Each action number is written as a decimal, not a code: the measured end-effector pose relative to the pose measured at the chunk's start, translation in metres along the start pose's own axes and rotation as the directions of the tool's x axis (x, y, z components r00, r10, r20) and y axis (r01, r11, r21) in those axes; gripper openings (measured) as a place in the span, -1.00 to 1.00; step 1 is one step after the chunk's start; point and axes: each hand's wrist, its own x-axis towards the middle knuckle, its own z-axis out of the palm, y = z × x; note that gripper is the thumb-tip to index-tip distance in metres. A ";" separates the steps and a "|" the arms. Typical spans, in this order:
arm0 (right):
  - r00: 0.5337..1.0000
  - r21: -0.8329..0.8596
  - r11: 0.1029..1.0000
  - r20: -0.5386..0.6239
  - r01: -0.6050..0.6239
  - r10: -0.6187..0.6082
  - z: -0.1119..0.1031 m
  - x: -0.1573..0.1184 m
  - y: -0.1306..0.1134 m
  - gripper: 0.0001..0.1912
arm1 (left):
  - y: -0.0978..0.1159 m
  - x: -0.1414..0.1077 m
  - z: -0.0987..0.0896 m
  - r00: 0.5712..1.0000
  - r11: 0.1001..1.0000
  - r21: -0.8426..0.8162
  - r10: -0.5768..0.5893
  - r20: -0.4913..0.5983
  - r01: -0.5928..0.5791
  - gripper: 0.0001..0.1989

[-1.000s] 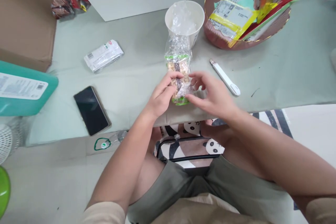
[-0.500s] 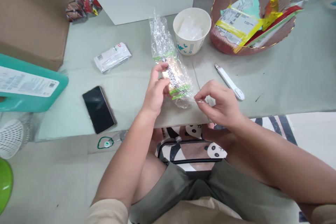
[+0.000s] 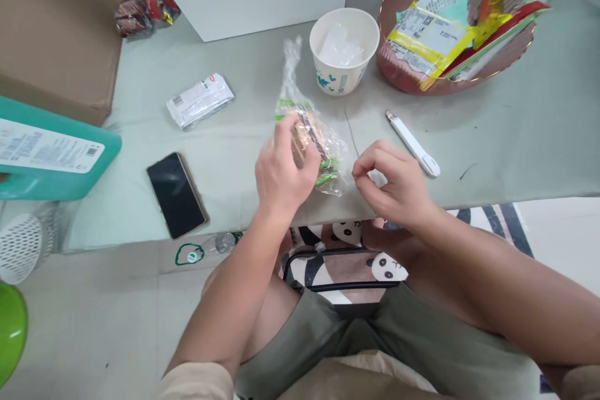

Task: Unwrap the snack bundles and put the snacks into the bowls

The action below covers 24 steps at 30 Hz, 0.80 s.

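Note:
A clear plastic snack packet (image 3: 309, 128) with green bands and pale tan food inside lies near the table's front edge. My left hand (image 3: 285, 169) is closed around it, fingers and thumb on its two sides, the back of the hand covering part of it. Its far end (image 3: 291, 62) is gathered into a narrow twist of film. Just right of the packet, my right hand (image 3: 394, 181) has thumb and forefinger pinched together, with a small gap between them and the packet. What the pinch holds is too small to make out. A white utility knife (image 3: 412, 144) lies beyond that hand.
Behind the packet stands a paper cup (image 3: 344, 53) with clear film inside. A pink gold-rimmed bowl (image 3: 394, 69) holds several packets. Leftward are a phone (image 3: 177, 195), a white packet (image 3: 200, 101), a teal jug (image 3: 56, 150), a cardboard box (image 3: 65, 31) and a wrapped snack (image 3: 135, 15).
My left hand has turned over the packet, palm down, and covers more of it. The packet's far end has narrowed into a twist. My right fingers have come away from its near end.

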 end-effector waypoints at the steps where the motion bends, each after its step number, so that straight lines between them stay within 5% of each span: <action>1: 1.000 -0.006 1.000 0.015 -0.017 0.017 0.000 0.000 0.001 -0.80 | 0.000 0.000 -0.001 0.999 1.000 0.018 0.012 -0.039 -0.011 -0.62; 6: 0.998 -0.009 1.000 0.058 -0.026 0.026 0.001 -0.001 0.000 -0.79 | -0.019 -0.002 0.005 0.997 0.997 0.067 -0.043 0.059 0.039 -0.66; 9: 0.997 -0.045 0.997 0.040 -0.069 0.071 0.001 0.000 -0.002 -0.81 | -0.024 0.000 0.005 1.000 0.993 0.114 -0.013 -0.021 0.015 -0.74; 12: 0.982 -0.039 0.981 0.008 -0.188 0.189 0.001 0.000 -0.003 -0.84 | -0.017 0.001 -0.003 0.988 0.989 -0.012 0.151 0.023 -0.150 -0.88; 15: 0.957 0.020 0.957 0.036 -0.289 0.288 0.002 0.000 -0.003 -0.87 | -0.009 -0.003 -0.007 0.900 0.921 -0.153 0.383 0.206 -0.357 -0.74; 18: 0.955 0.042 0.956 0.078 -0.292 0.288 0.003 0.000 -0.004 -0.86 | -0.006 -0.009 -0.006 0.858 0.900 -0.125 0.437 0.269 -0.418 -0.85; 24: 0.939 0.009 0.943 0.098 -0.332 0.329 0.003 -0.002 0.000 -0.76 | -0.009 -0.006 -0.011 0.984 0.969 -0.210 0.151 0.092 -0.129 -0.88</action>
